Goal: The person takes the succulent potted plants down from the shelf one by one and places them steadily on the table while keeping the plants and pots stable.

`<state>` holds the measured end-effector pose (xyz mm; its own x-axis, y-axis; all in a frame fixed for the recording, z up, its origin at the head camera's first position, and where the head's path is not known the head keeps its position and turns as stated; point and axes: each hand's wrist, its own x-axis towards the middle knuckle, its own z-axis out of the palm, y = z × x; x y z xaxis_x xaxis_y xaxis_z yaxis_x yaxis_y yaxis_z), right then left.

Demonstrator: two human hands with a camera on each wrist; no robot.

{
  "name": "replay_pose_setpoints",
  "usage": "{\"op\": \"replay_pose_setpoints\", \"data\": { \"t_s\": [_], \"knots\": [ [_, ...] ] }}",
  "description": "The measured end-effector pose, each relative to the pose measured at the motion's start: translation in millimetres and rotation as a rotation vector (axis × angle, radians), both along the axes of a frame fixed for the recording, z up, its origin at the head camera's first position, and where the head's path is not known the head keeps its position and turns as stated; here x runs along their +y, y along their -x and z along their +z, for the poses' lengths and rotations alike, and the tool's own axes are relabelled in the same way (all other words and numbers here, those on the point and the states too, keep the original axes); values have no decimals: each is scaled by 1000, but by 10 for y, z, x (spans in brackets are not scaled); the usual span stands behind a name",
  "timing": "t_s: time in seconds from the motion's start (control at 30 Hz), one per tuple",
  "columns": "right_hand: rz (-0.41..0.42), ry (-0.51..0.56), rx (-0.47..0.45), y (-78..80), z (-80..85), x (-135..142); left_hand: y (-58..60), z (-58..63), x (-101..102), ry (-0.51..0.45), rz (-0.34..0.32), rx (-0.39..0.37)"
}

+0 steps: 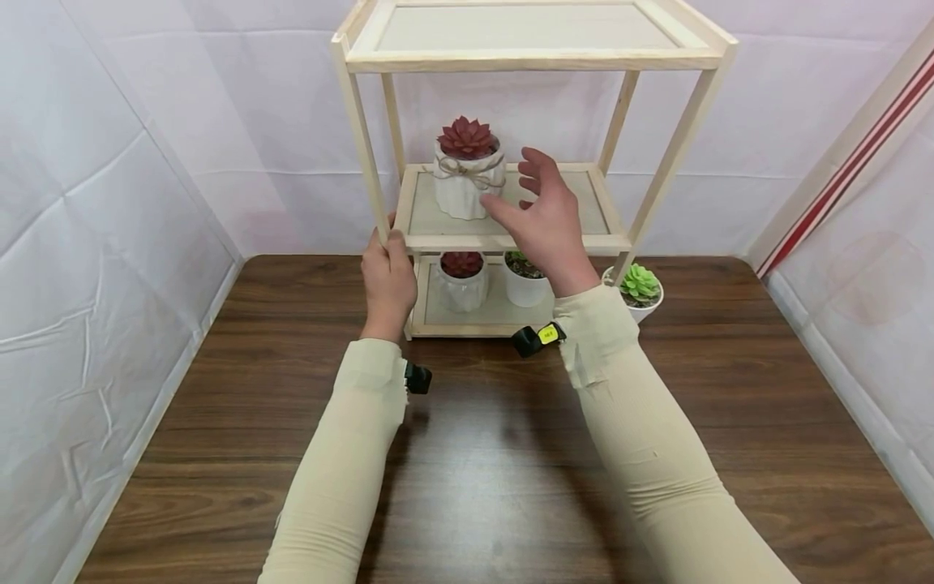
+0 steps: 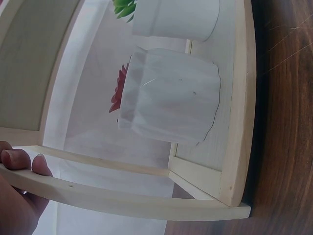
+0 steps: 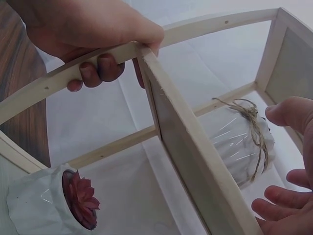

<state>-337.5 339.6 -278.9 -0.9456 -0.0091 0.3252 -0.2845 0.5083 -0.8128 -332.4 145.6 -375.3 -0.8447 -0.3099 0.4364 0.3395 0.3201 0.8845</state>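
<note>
My left hand (image 1: 388, 280) grips the left front post of a pale wooden shelf rack (image 1: 511, 242), its fingers curled round the wood at middle-shelf height. On that shelf stands a ribbed white pot (image 1: 460, 195) with a red succulent and a twine bow. Close to the pot's right side, my right hand (image 1: 550, 219) is held with thumb and fingers spread in a loose curve. A gap shows between this hand (image 3: 293, 161) and the twine-tied pot (image 3: 239, 147) in the right wrist view. Nothing is in its grasp.
Two white pots stand on the bottom shelf: one with a red succulent (image 1: 463, 290), the other a smooth pot (image 1: 525, 288) partly hidden by my right hand. A potted green succulent (image 1: 640, 285) sits on the brown table (image 1: 467, 470), right of the rack. White sheeting (image 1: 292, 122) hangs behind.
</note>
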Motion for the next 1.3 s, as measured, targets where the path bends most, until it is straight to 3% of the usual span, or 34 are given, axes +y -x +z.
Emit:
{"op": "replay_pose_setpoints", "data": {
  "t_s": [1.3],
  "knots": [
    [-50,-154,-49,139,89,-186,0,12,3,10,19,15]
  ]
}}
